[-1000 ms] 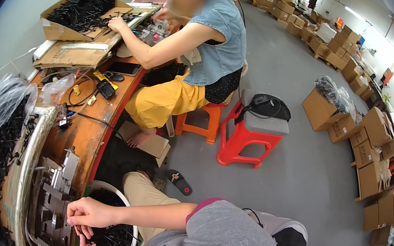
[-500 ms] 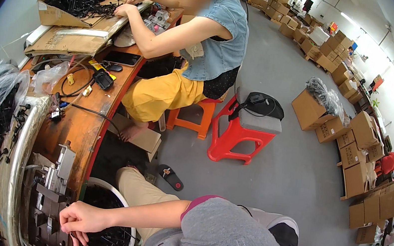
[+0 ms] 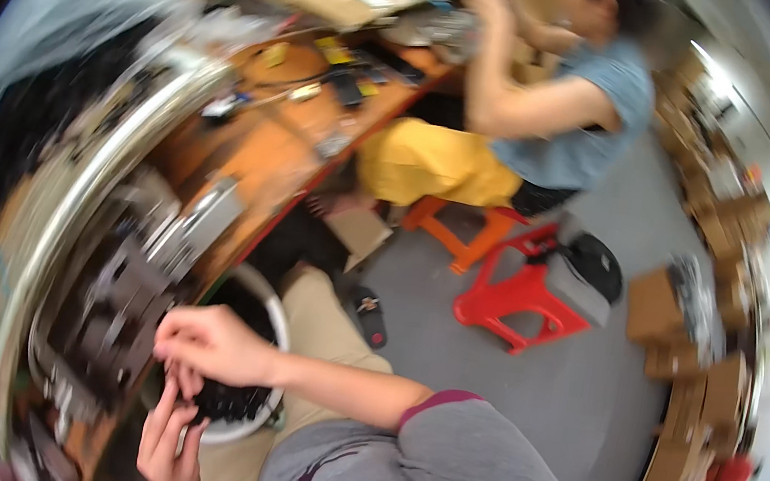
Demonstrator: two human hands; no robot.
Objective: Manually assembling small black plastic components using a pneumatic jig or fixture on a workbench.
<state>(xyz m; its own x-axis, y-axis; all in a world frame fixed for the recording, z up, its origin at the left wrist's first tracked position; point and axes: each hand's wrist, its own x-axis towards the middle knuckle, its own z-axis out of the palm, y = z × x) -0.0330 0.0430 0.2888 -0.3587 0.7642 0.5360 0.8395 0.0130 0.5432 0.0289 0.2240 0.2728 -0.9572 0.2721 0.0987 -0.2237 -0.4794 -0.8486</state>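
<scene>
My right hand (image 3: 211, 344) is closed in a pinch above the near edge of the workbench. What its fingertips hold, if anything, is blurred and hidden. Just below it, my left hand (image 3: 169, 446) has its fingers stretched upward and apart, the tips close to the right fingers. Left of both hands, a metal fixture (image 3: 127, 288) with blocks and slots is fixed on the wooden bench (image 3: 269, 157). Under my right forearm stands a white bucket (image 3: 282, 329) filled with small black parts (image 3: 230, 401).
A clear plastic-wrapped bar (image 3: 71, 236) runs along the left, beside bagged black parts (image 3: 28, 121). A co-worker (image 3: 569, 119) in a blue top sits farther along the bench. A red stool (image 3: 519, 299) with a grey cushion, a black slipper (image 3: 368, 317) and stacked cartons (image 3: 691, 411) are to the right.
The whole view has swung, so bench and co-worker appear farther right and higher. My left hand shows more fully, its fingers more extended. My right hand stays pinched beside the fixture.
</scene>
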